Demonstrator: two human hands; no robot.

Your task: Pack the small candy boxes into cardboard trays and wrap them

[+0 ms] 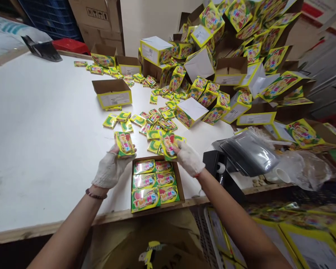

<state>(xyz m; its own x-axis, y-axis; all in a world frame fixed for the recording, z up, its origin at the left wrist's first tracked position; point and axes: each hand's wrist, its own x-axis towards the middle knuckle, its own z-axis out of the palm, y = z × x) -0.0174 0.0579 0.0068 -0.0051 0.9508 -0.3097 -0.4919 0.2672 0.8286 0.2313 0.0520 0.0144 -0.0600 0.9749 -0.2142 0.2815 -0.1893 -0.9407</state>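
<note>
My left hand (109,169), in a white glove, is closed around a small stack of green-and-yellow candy packets (124,144) held just above the table. My right hand (188,157), also gloved, grips another bunch of the same packets (169,144). Both hands hover just beyond an open brown cardboard box (182,186) at the table's near edge. Two columns of the packets (154,183) fill that box. Beyond my hands, loose packets (154,121) lie scattered on the white table (44,130).
A big heap of yellow display boxes (235,59) rises at the back right. An open carton (112,93) sits mid-table. A black tape dispenser (221,172) and plastic bags (249,151) lie at the right. More cartons (296,239) stand below the table.
</note>
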